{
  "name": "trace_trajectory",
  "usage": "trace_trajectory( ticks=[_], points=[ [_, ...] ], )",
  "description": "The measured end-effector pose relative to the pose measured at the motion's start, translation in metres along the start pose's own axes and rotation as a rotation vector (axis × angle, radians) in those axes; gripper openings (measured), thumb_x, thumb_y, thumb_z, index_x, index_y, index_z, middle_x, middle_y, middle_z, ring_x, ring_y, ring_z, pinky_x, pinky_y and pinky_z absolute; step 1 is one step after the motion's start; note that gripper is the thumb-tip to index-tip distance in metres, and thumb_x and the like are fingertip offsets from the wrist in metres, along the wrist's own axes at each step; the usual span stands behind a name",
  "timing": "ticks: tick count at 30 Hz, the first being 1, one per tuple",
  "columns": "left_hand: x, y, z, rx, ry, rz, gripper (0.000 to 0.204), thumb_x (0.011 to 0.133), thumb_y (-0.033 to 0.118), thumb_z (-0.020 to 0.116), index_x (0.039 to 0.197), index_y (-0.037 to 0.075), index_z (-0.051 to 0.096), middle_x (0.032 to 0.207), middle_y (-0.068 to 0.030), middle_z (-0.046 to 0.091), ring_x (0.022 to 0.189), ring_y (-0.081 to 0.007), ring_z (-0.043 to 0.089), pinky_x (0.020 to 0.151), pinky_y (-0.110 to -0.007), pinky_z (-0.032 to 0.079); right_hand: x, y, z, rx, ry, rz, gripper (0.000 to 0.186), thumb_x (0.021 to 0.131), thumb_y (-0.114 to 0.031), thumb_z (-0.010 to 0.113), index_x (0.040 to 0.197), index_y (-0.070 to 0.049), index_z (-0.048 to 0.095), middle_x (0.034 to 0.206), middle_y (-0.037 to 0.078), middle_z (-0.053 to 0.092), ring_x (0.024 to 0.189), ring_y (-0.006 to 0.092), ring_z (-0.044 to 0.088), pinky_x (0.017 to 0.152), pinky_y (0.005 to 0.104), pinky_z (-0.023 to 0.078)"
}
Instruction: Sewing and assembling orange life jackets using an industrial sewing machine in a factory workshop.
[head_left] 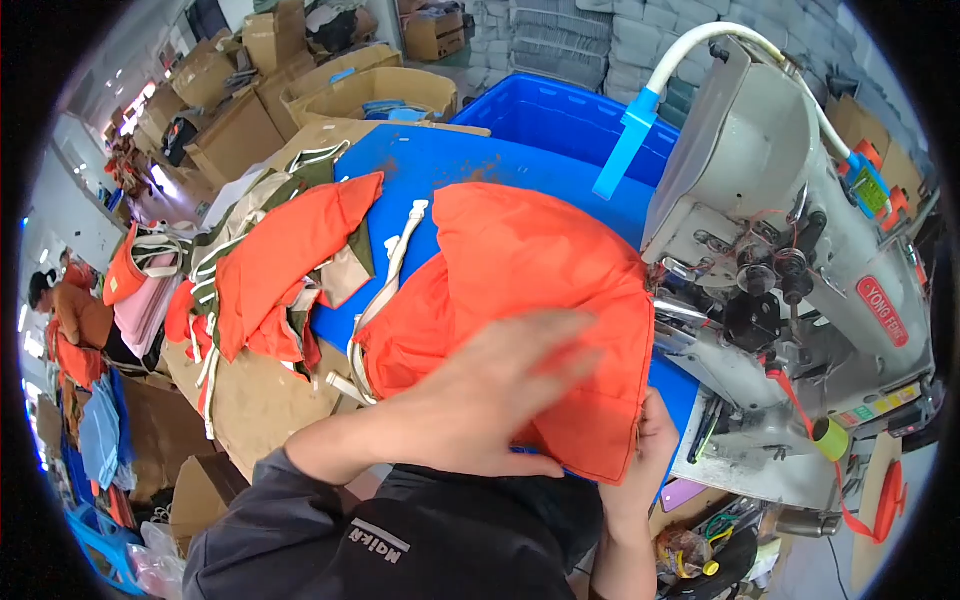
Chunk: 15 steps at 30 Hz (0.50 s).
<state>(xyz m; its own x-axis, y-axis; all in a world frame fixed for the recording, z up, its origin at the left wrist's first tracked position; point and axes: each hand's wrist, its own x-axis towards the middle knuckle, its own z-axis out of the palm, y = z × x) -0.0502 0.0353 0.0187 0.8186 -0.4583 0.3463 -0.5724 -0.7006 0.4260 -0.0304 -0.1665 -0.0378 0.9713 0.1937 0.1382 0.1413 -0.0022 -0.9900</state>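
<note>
An orange fabric piece (540, 250) with a stitched edge and a cream strap (395, 262) lies in front of me, partly over the blue tabletop. My left hand (490, 385) is over its lower middle, fingers stretched out and smeared by motion, thumb apart. At the piece's lower right edge my right hand (645, 450) grips the cloth, with part of the hand hidden beneath it. Just right of the fabric stands a grey sewing machine (745, 190); the cloth's right edge is close to its needle area.
More orange, olive and beige pieces with straps (290, 260) are piled at the left on the table. Behind the blue tabletop (400, 150) is a blue bin (540, 105). Cardboard boxes (240, 140) stand at the back left. A red ribbon (795, 400) hangs by the machine.
</note>
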Motion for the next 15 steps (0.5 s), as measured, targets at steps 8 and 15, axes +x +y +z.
trace_trajectory(
  ticks=[8,15],
  points=[
    [0.014,0.006,0.015,0.061,-0.143,0.122,0.079,0.068,0.022,0.073,0.139,0.002,0.046,0.150,-0.0149,0.039,0.139,-0.0301,0.039,0.111,-0.043,0.033,-0.002,0.004,-0.001,-0.103,-0.004,0.021,0.007,0.093,-0.002,0.057,0.099,0.001,0.059,0.087,0.001,0.063,0.081,0.0055,0.054,0.072,0.0202,0.045],
    [0.009,-0.007,0.032,0.417,0.038,0.276,0.043,0.081,0.016,0.056,0.119,-0.001,0.061,0.135,-0.0157,0.056,0.127,-0.0302,0.054,0.102,-0.040,0.044,-0.008,0.015,0.012,-0.081,0.142,-0.032,0.010,0.093,0.005,0.053,0.098,0.003,0.061,0.065,0.004,0.059,0.062,0.0022,0.051,0.056,0.0206,0.041]
  ],
)
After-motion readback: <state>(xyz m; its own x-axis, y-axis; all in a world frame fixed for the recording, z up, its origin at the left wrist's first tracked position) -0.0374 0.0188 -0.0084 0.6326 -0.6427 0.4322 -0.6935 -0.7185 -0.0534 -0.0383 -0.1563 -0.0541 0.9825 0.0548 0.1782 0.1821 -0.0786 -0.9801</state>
